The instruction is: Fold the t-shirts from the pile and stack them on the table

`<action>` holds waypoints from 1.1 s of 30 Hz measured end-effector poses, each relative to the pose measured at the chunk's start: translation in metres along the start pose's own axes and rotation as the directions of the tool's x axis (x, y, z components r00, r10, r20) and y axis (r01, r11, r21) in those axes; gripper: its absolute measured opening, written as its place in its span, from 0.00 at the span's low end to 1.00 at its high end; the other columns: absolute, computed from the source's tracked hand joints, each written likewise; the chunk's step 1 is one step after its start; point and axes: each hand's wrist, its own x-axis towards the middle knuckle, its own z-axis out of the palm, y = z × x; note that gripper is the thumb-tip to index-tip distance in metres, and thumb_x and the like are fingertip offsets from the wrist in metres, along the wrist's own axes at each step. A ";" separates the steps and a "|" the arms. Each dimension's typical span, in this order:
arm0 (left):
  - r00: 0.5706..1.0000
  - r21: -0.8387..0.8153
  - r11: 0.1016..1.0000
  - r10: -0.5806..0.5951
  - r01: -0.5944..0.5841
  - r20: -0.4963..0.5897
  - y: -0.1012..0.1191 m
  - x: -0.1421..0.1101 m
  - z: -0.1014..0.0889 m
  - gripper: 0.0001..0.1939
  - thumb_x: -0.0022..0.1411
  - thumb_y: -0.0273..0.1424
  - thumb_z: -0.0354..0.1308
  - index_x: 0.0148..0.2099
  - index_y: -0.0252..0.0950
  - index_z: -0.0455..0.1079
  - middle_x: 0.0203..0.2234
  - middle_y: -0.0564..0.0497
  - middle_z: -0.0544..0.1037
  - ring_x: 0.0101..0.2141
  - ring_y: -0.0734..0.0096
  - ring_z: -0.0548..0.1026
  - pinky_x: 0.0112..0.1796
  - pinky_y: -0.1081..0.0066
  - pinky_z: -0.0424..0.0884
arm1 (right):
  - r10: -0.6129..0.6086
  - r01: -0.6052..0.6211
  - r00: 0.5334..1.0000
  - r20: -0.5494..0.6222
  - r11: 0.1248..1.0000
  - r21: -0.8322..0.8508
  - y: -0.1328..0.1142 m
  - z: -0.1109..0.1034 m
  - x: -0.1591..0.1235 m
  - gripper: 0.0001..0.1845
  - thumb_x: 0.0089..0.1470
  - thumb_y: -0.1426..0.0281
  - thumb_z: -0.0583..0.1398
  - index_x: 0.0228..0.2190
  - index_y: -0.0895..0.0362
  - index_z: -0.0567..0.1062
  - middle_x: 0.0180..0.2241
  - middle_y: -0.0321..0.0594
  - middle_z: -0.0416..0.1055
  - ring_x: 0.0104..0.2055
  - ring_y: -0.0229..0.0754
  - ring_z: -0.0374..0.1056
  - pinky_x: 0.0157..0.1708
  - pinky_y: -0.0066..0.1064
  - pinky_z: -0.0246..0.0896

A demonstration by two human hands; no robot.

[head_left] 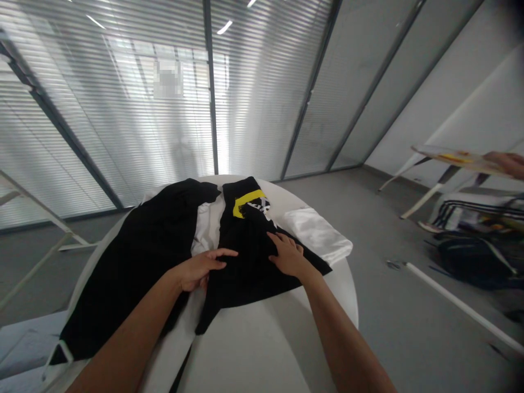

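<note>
A black garment [249, 278] with a yellow band and a black-and-white printed patch lies on the white round table [245, 338]. My right hand [289, 255] rests open on its right part, fingers spread over the cloth. At its left edge is my left hand [200, 268], index finger stretched out across the black cloth and thumb lower down; its other fingers are partly hidden. To the left a larger black cloth [139, 256] covers much of the table. White fabric [209, 224] shows between the two black pieces.
Shiny white cloth [317, 232] lies at the table's right edge. On the floor to the right are a white pole [462, 305] and a dark bag [470, 262]. Another person's hand [505, 162] is over a second table [458, 156]. Glass partitions with blinds [262, 98] stand behind.
</note>
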 end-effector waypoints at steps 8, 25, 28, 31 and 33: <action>0.975 0.375 0.920 -0.033 0.116 -0.221 0.013 -0.005 0.010 0.22 0.60 0.33 0.47 0.54 0.39 0.71 0.18 0.57 0.68 0.13 0.76 0.63 0.14 0.76 0.54 | -0.125 0.133 0.990 0.057 0.979 -0.154 -0.004 0.001 -0.016 0.44 0.48 0.79 0.54 0.65 0.48 0.54 0.68 0.50 0.45 0.68 0.61 0.43 0.60 0.58 0.40; 0.770 0.886 0.386 0.636 -0.258 -0.053 -0.017 0.011 0.021 0.22 0.64 0.36 0.51 0.59 0.42 0.68 0.53 0.45 0.71 0.55 0.59 0.68 0.56 0.58 0.64 | -0.275 0.229 0.941 -0.198 0.947 -0.227 -0.018 0.000 -0.024 0.27 0.56 0.74 0.54 0.57 0.50 0.67 0.62 0.47 0.58 0.63 0.54 0.51 0.57 0.46 0.47; 0.819 0.921 0.312 0.574 -0.234 0.013 -0.030 0.017 0.025 0.28 0.63 0.40 0.54 0.65 0.44 0.62 0.61 0.43 0.65 0.61 0.52 0.61 0.60 0.51 0.59 | -0.313 0.279 0.933 -0.176 0.941 -0.191 -0.022 -0.002 -0.025 0.15 0.58 0.69 0.55 0.47 0.50 0.74 0.50 0.43 0.69 0.53 0.49 0.62 0.52 0.42 0.51; 0.837 0.952 0.258 0.548 -0.162 -0.006 -0.035 0.020 0.024 0.30 0.62 0.39 0.54 0.66 0.43 0.60 0.63 0.43 0.62 0.63 0.50 0.58 0.62 0.49 0.53 | -0.294 0.269 0.947 -0.131 0.946 -0.183 -0.022 -0.004 -0.025 0.10 0.60 0.65 0.55 0.41 0.51 0.75 0.42 0.40 0.72 0.47 0.46 0.66 0.48 0.39 0.53; 0.837 0.960 0.246 0.547 -0.130 -0.027 -0.035 0.021 0.021 0.30 0.62 0.37 0.53 0.66 0.44 0.60 0.63 0.44 0.62 0.64 0.51 0.58 0.63 0.49 0.51 | -0.274 0.244 0.950 -0.149 0.950 -0.194 -0.022 -0.005 -0.023 0.10 0.61 0.66 0.54 0.38 0.52 0.75 0.40 0.39 0.73 0.46 0.45 0.67 0.46 0.37 0.53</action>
